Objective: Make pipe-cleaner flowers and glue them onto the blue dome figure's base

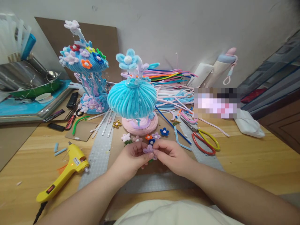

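My left hand [133, 157] and my right hand [170, 153] meet over a brown card sheet [122, 142] and pinch a small purple pipe-cleaner flower [148, 149] between their fingertips. Just beyond my fingers lie several small flowers: white [126, 137], pink [137, 138], orange [148, 137], lilac [156, 135] and dark blue [164, 131]. Behind them stands a light blue pipe-cleaner mushroom [132, 97] on a pink base [140, 126], topped by a blue flower [128, 60].
A yellow glue gun [64, 171] lies at the left on the wooden table [246, 156]. Red and yellow scissors [204, 139] lie to the right. A second flower-covered blue figure [85, 65] stands at the back left, a pile of pipe cleaners [172, 82] behind.
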Demonstrator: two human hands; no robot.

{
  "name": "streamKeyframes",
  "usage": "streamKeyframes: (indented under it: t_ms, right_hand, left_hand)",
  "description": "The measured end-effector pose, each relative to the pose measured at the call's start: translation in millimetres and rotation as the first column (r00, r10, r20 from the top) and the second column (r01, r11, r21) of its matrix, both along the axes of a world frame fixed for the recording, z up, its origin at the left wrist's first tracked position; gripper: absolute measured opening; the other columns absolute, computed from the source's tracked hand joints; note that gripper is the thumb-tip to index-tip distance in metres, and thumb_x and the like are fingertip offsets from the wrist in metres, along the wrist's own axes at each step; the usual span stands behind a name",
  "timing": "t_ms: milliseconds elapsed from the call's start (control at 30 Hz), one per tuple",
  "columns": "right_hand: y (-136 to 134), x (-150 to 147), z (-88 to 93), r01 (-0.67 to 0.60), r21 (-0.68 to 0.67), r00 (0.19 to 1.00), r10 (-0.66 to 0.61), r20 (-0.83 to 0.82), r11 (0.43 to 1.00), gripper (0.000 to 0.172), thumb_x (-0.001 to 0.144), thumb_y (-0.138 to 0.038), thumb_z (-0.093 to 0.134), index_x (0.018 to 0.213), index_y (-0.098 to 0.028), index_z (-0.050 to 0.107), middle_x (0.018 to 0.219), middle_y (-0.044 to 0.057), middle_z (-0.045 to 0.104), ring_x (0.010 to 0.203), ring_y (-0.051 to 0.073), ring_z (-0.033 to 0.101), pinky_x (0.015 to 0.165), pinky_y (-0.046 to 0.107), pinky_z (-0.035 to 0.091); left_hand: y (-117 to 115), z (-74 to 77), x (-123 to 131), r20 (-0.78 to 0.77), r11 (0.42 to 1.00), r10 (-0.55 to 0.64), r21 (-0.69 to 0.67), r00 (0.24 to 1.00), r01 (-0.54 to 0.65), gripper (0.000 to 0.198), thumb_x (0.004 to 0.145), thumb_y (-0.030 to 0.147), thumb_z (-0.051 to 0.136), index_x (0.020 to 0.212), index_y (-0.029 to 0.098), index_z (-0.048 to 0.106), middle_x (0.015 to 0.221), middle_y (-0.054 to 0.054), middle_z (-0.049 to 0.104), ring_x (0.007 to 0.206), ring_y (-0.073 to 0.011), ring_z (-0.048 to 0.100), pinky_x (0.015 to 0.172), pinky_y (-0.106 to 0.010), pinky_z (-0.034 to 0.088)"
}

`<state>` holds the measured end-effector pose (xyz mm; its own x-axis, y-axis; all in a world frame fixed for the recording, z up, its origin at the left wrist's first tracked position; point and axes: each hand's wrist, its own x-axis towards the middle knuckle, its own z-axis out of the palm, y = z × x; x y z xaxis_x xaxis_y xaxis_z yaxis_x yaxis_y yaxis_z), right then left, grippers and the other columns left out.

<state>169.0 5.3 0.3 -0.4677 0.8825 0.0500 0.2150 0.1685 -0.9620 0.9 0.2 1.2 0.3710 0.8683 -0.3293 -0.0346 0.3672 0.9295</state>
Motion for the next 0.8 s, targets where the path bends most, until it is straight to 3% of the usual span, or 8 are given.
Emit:
streamKeyframes:
  t_ms: [133,233,400,500,633,700,800]
  right_hand:
    - [-2.3,1.2,0.4,-0.024,0.118,0.991,0.007,0.137,0.993,0.015,0.081,-0.015,0.047,0.067,-0.017,0.054,0.062,-0.002,0.049,0.06,0.01,0.045,0.055,0.021,0.034]
    - [-3.6,0.0,-0.3,-0.017,0.128,0.987,-0.004,0.16,0.992,0.015,0.078,-0.014,0.047,0.065,-0.017,0.053,0.06,-0.003,0.048,0.059,0.01,0.043,0.054,0.021,0.032]
    - [-3.3,-5.4,-2.3,0.063,-0.091,0.995,-0.056,0.085,0.994,0.016,0.077,-0.018,0.047,0.061,-0.017,0.049,0.055,-0.005,0.04,0.051,0.008,0.035,0.047,0.02,0.026]
    - [-2.0,-6.8,-2.4,0.073,-0.215,0.997,-0.066,0.037,0.974,0.016,0.077,-0.02,0.047,0.061,-0.017,0.049,0.053,-0.005,0.041,0.049,0.007,0.034,0.045,0.02,0.025]
    - [-0.9,-2.5,0.9,0.0,-0.213,1.0,-0.003,-0.011,0.977,0.011,0.08,-0.023,0.048,0.071,-0.017,0.051,0.058,-0.004,0.046,0.049,0.008,0.038,0.046,0.02,0.029]
    - [-0.4,1.6,3.9,-0.037,-0.111,0.999,0.036,-0.019,0.993,0.005,0.081,-0.022,0.051,0.082,-0.018,0.053,0.066,-0.002,0.052,0.054,0.009,0.044,0.049,0.02,0.034]
    - [0.8,7.3,8.0,-0.092,0.051,0.995,0.09,0.044,0.994,0.007,0.08,-0.019,0.053,0.087,-0.018,0.055,0.074,0.001,0.057,0.062,0.011,0.051,0.055,0.021,0.04]
  left_hand:
    - [-0.7,-3.1,-0.5,-0.054,1.0,-0.013,0.027,0.998,0.015,0.025,0.065,0.033,0.069,0.074,0.014,0.056,0.06,0.004,0.052,0.045,-0.0061,0.04,0.042,-0.02,0.032]
    - [-2.0,-2.9,-1.0,-0.115,0.997,-0.005,0.076,0.993,0.014,0.016,0.067,0.027,0.066,0.072,0.015,0.057,0.061,0.005,0.051,0.048,-0.0068,0.04,0.045,-0.02,0.031]
    - [-4.6,2.1,-0.5,-0.285,0.962,0.064,0.271,0.956,0.016,0.005,0.072,0.021,0.061,0.072,0.016,0.062,0.066,0.002,0.057,0.064,-0.0118,0.049,0.059,-0.022,0.037]
    - [-4.6,3.0,0.3,-0.307,0.951,0.074,0.307,0.949,0.025,0.005,0.073,0.02,0.061,0.072,0.016,0.063,0.07,0.001,0.06,0.068,-0.0128,0.052,0.063,-0.023,0.039]
    - [-2.1,3.0,-1.4,-0.178,0.995,0.01,0.099,0.984,0.008,0.015,0.07,0.03,0.065,0.075,0.016,0.06,0.06,0.003,0.055,0.049,-0.0089,0.043,0.046,-0.022,0.034]
    - [-1.1,4.4,-3.8,-0.077,0.999,-0.045,-0.021,0.996,0.044,0.024,0.068,0.036,0.068,0.075,0.015,0.058,0.059,0.003,0.053,0.043,-0.007,0.037,0.04,-0.021,0.029]
    - [-1.1,8.3,-7.5,0.066,0.991,-0.086,-0.096,0.994,0.092,0.027,0.067,0.036,0.07,0.075,0.013,0.059,0.063,0.001,0.055,0.044,-0.0053,0.036,0.041,-0.019,0.027]
